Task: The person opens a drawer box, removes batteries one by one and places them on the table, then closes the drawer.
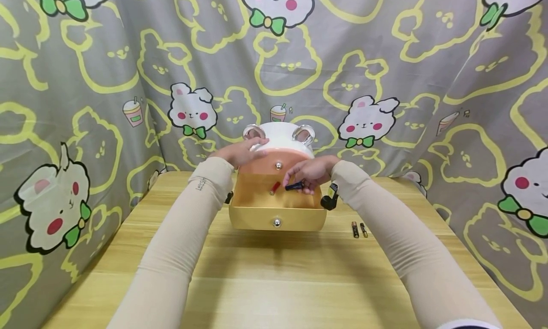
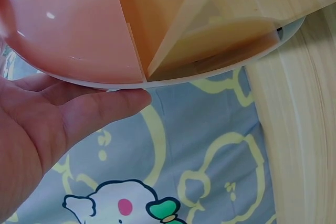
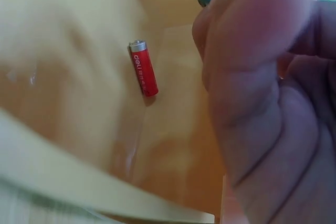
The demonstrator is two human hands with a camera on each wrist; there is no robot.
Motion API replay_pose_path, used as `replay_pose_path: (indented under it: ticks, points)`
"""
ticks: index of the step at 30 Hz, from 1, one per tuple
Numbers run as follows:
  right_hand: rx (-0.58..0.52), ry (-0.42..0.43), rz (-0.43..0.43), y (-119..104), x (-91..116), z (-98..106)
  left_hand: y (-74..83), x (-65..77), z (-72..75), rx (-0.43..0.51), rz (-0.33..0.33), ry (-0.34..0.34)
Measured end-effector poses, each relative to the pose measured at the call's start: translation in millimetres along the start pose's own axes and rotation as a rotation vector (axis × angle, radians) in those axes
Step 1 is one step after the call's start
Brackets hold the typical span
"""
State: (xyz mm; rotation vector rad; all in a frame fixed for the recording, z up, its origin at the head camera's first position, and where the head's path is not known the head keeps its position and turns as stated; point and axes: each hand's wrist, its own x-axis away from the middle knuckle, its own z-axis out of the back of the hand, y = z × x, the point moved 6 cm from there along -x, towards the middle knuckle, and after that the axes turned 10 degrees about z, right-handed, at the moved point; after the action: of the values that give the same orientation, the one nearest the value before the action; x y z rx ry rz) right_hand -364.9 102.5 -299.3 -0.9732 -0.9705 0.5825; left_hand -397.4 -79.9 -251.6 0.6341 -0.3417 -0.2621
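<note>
A white bear-eared storage box has its yellow lower drawer pulled out, while the pink upper drawer is closed. My left hand rests against the box's side below one ear, fingers extended; in the left wrist view the thumb lies along the white rim. Over the yellow drawer, my right hand pinches a dark blue battery, whose end also peeks past the fingers in the right wrist view. A red battery lies on the drawer's floor, left of that hand.
Two black-and-gold batteries lie on the wooden table right of the drawer. A grey patterned curtain hangs behind the box and along both sides of the table.
</note>
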Motion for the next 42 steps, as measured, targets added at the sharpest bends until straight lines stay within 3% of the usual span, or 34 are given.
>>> replay_pose_path:
  ticks: [14,28,42]
  points:
    - [0.01,0.005,0.044,-1.2,8.0,-0.9,-2.1,-4.3,-2.7,-0.006,0.001,0.005]
    - [-0.001,0.062,0.1,5.0,23.0,3.2,-1.5,-2.3,-4.2,0.062,0.034,0.002]
    - [-0.047,0.067,0.173,10.4,40.7,5.7,-1.8,1.6,0.3,0.038,0.034,0.019]
